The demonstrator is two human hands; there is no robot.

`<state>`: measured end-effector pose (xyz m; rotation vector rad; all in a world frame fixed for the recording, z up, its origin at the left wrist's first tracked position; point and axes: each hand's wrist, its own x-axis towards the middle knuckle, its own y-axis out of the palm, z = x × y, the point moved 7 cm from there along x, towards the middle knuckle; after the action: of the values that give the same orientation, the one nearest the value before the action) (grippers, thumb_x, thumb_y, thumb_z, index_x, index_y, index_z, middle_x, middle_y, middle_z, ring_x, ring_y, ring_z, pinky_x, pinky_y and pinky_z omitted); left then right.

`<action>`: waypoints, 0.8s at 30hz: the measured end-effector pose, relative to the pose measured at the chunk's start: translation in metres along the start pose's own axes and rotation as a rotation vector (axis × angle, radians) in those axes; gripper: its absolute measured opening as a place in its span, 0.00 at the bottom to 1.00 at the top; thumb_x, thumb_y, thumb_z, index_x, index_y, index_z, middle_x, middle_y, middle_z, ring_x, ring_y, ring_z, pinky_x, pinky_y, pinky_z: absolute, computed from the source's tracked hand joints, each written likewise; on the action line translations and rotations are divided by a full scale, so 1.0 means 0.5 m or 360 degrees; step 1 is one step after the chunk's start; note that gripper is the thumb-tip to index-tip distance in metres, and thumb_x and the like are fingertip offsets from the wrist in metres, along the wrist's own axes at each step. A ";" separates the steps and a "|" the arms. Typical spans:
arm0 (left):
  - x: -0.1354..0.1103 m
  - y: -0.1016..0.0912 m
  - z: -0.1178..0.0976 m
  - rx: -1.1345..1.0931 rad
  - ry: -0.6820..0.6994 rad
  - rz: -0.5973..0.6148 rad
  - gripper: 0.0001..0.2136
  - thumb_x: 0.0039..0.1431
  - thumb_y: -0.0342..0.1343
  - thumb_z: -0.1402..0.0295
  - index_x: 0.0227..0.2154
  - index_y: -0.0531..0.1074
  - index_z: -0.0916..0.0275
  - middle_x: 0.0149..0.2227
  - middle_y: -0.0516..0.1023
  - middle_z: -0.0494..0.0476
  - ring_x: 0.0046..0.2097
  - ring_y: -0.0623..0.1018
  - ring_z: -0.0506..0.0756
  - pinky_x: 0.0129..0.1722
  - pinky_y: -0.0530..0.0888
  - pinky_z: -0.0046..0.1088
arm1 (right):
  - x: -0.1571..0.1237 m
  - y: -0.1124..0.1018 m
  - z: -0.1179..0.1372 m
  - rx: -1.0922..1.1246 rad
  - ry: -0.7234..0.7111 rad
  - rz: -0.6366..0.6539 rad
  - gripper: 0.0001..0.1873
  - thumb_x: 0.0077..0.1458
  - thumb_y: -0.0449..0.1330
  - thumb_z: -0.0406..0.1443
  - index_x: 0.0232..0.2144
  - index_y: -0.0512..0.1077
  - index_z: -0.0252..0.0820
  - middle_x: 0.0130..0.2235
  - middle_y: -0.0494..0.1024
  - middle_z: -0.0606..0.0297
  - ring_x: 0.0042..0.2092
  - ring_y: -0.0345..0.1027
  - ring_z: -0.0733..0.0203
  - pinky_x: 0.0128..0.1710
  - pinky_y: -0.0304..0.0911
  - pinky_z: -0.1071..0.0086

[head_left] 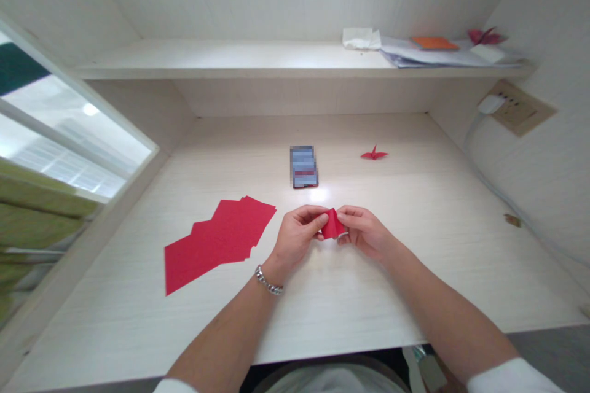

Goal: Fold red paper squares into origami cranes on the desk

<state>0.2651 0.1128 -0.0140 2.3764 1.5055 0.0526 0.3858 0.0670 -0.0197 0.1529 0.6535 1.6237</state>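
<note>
A small folded piece of red paper [330, 225] is held just above the pale wooden desk [415, 270], near its middle. My left hand [297, 234] pinches its left side with thumb and fingers closed. My right hand [364, 232] pinches its right side the same way. A silver bracelet [268, 281] sits on my left wrist. To the left of my hands lies a fanned stack of flat red paper sheets [219, 239]. A finished red paper crane [374, 154] stands further back on the right.
A phone [303, 166] lies flat behind my hands. The shelf [230, 58] above holds white papers [415, 52], an orange pad [433, 43] and another red folded shape [485, 36]. A wall socket with a plug [500, 107] is at right, a window [55, 147] at left.
</note>
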 end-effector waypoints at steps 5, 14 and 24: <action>-0.003 0.000 -0.011 0.0136 0.0044 -0.0054 0.12 0.46 0.67 0.64 0.33 0.79 0.64 0.31 0.80 0.57 0.28 0.76 0.50 0.25 0.74 0.23 | 0.005 -0.011 0.005 -0.0142 -0.0131 -0.0154 0.14 0.48 0.66 0.44 0.30 0.74 0.39 0.28 0.76 0.65 0.30 0.70 0.63 0.26 0.63 0.73; -0.002 0.002 -0.009 0.0105 0.0035 -0.0020 0.11 0.45 0.68 0.65 0.32 0.80 0.64 0.30 0.80 0.57 0.27 0.76 0.50 0.24 0.74 0.23 | 0.004 -0.009 0.003 -0.0075 -0.0087 -0.0137 0.13 0.47 0.67 0.44 0.28 0.74 0.40 0.26 0.74 0.68 0.29 0.68 0.65 0.26 0.61 0.73; -0.003 0.003 -0.002 0.0045 0.0020 0.0045 0.12 0.45 0.68 0.65 0.33 0.79 0.65 0.31 0.80 0.58 0.28 0.77 0.51 0.25 0.75 0.24 | 0.000 0.002 0.003 0.0059 -0.0014 -0.0002 0.13 0.46 0.69 0.42 0.29 0.73 0.40 0.26 0.76 0.67 0.28 0.70 0.64 0.27 0.62 0.72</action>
<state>0.2654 0.1113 -0.0126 2.4241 1.4878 0.0533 0.3855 0.0674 -0.0179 0.1863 0.6770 1.6096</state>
